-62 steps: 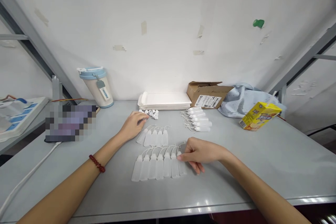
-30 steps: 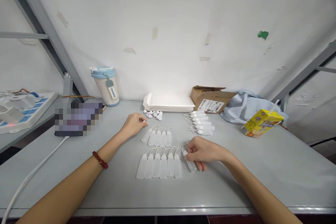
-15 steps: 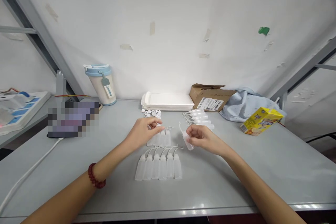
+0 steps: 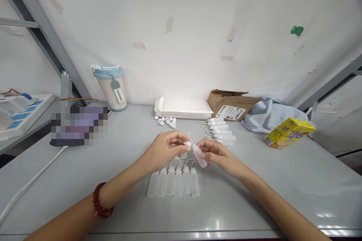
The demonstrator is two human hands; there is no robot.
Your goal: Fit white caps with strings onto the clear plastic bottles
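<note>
Between the fingers of my left hand (image 4: 166,148) is a small white cap (image 4: 187,144), pinched close to the bottle's neck. My right hand (image 4: 219,154) grips a translucent plastic squeeze bottle (image 4: 199,157), tilted with its neck up and to the left. Below my hands lies a row of several similar bottles (image 4: 178,182), with thin curved strips at their necks. Part of another row (image 4: 184,155) behind it is hidden by my left hand. Loose white caps (image 4: 166,121) lie farther back. More bottles (image 4: 222,131) with white caps lie to the right.
White padded envelopes (image 4: 185,109) are stacked by the wall beside an open cardboard box (image 4: 233,105). A blue cloth (image 4: 271,115) and a yellow carton (image 4: 288,133) stand at right. On the left are a tumbler (image 4: 111,88), a pixelated phone (image 4: 80,126) with its cable, and a power strip (image 4: 26,115).
My left hand has come away from near the loose caps, now with a cap, and moved right to the bottle's neck. My right hand keeps the bottle. The view has shifted slightly.
</note>
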